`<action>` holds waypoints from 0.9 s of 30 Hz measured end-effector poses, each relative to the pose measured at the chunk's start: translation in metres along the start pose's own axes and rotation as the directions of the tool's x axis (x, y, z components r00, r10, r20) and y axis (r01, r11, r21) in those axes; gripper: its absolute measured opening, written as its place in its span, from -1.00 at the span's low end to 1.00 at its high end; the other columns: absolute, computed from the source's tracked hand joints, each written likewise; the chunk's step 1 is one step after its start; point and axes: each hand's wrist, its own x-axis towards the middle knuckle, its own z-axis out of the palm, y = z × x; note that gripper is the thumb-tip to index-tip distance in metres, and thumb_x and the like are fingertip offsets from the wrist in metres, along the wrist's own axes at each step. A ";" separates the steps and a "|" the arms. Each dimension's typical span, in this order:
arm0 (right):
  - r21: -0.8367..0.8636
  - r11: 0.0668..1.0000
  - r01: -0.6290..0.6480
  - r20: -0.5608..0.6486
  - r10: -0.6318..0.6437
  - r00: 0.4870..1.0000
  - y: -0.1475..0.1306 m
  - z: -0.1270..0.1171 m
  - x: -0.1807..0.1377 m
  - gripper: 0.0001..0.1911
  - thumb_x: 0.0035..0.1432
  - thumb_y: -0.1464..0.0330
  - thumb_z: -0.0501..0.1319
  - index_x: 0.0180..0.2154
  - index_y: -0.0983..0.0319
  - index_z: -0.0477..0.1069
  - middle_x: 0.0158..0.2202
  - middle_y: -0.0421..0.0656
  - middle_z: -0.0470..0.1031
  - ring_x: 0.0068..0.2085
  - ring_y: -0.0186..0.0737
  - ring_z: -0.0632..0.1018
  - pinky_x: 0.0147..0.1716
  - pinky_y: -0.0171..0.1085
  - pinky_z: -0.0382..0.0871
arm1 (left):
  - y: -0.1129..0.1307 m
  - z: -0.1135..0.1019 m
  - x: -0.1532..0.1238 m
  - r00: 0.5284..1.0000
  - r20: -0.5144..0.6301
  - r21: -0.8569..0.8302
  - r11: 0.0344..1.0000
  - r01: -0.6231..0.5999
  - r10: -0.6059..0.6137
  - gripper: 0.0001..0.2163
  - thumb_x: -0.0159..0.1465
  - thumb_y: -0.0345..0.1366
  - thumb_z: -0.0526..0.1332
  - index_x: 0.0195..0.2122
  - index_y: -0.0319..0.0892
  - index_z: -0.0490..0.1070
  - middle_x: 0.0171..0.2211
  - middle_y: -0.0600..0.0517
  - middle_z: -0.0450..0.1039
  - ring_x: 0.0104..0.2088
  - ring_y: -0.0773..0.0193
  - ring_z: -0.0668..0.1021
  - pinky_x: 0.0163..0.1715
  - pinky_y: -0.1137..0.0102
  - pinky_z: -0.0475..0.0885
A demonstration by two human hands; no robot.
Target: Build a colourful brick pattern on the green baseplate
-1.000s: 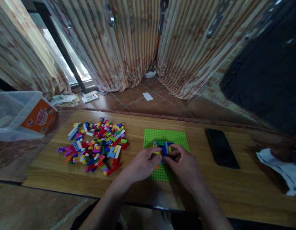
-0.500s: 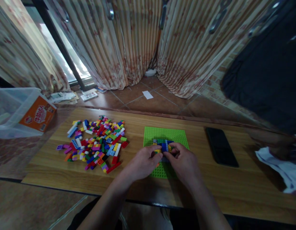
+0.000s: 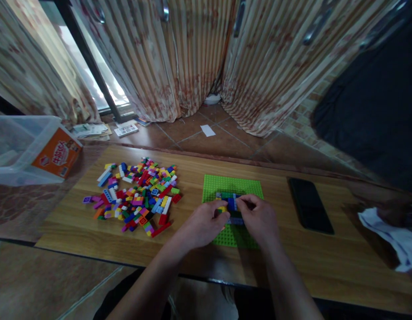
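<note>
On the wooden table lies a green studded baseplate (image 3: 231, 182). A low build of toy bricks (image 3: 227, 195) stands on it, with green, blue, grey and yellow parts showing. From the left, my left hand (image 3: 206, 222) is closed in a pinch at the build's yellow bricks (image 3: 222, 209). My right hand (image 3: 259, 218) presses its thumb and fingers together against the right end of a blue brick (image 3: 231, 204). My fingers hide part of the build, and the exact contact is hard to see.
A pile of loose coloured bricks (image 3: 139, 202) spreads over the table's left half. A black phone (image 3: 310, 205) lies right of the baseplate. Beyond the left end stands a clear plastic box (image 3: 22, 173) with an orange label. White cloth (image 3: 389, 238) is at the far right.
My right hand's fingers have shifted slightly on the blue brick, uncovering more of the build below. My left hand keeps its pinch. The whole view has shifted a little.
</note>
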 end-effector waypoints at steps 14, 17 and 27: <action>0.050 0.997 -0.053 0.007 0.053 0.999 -0.002 0.002 0.001 -0.73 0.01 0.16 0.21 -0.45 0.21 0.55 -0.43 -0.09 0.61 -0.38 -0.09 0.57 -0.35 -0.19 0.36 | 0.008 0.002 -0.005 0.996 -0.067 0.088 0.995 -0.056 0.062 -0.68 0.30 -0.22 0.06 -0.04 -0.23 0.47 -0.49 0.05 0.43 -0.50 0.32 0.41 -0.46 0.45 0.25; 0.056 0.996 -0.069 0.016 0.069 0.998 -0.002 0.002 0.001 -0.73 0.01 0.17 0.21 -0.44 0.21 0.55 -0.42 -0.09 0.62 -0.38 -0.10 0.58 -0.35 -0.19 0.36 | 0.009 0.003 -0.006 0.994 -0.074 0.116 0.991 -0.074 0.083 -0.70 0.30 -0.23 0.06 -0.07 -0.23 0.48 -0.50 0.05 0.43 -0.49 0.31 0.41 -0.46 0.45 0.25; 0.044 0.999 -0.031 0.001 0.031 1.000 -0.001 0.004 0.002 -0.71 0.03 0.14 0.20 -0.48 0.22 0.53 -0.45 -0.06 0.61 -0.41 -0.09 0.56 -0.38 -0.19 0.35 | 0.011 0.013 -0.007 0.995 -0.083 0.320 0.947 -0.033 0.063 -0.60 0.31 -0.19 0.05 0.10 -0.27 0.37 -0.38 -0.11 0.55 -0.37 0.15 0.56 -0.34 0.34 0.40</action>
